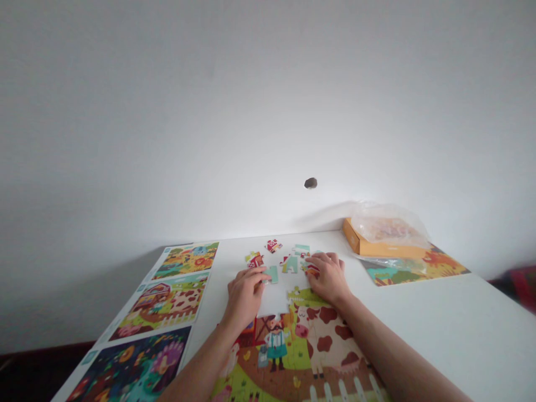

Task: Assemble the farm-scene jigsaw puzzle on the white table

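A partly assembled farm jigsaw puzzle (318, 352) lies on the white table, with a farmer and a spotted cow on it. Beyond its upper left edge, my left hand (246, 293) has its fingertips closed on a light blue puzzle piece (272, 274). My right hand (330, 278) rests above the puzzle's upper right, its fingers bent around a red-and-green puzzle piece (311, 269) that they partly cover. Between and beyond the hands are several loose pieces, among them a red barn piece (273, 245), a pale blue-green piece (290, 264) and a red-and-yellow piece (254, 259).
Picture sheets lie along the left: an animal scene (188, 259), the farm picture (163, 304) and a dark scene (134, 368). At the back right, an orange box (368, 247) carries a clear plastic bag (389, 226), beside a dinosaur picture (439, 265). A wall (251, 111) stands behind.
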Tool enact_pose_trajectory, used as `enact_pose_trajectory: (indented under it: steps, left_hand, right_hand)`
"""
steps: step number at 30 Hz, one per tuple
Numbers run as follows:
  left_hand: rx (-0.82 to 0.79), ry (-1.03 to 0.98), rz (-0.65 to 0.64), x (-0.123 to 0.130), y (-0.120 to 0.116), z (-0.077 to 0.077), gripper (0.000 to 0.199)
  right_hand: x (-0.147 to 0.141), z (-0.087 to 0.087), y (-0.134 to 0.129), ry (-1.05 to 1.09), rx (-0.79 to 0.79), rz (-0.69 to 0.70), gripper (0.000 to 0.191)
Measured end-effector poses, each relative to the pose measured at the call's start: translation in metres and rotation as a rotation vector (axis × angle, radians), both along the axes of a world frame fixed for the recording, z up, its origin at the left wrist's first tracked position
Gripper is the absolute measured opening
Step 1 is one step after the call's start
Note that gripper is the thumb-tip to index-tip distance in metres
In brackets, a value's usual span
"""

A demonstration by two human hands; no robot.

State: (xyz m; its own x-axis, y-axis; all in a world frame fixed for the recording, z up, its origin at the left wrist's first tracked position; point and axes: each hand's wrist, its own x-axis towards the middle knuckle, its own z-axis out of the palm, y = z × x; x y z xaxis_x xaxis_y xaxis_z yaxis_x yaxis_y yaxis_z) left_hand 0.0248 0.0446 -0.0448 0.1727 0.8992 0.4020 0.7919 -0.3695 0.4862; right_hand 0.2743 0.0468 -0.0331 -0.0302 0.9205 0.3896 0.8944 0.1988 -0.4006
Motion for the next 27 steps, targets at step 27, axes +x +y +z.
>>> enact_pose_trajectory:
  steps: [27]
  left_hand:
    - [0.002,-0.231,-0.152,0.002,-0.003,0.002,0.058]
  right_hand:
    - [0.005,-0.011,0.007,0.095,0.019,-0.095,0.05]
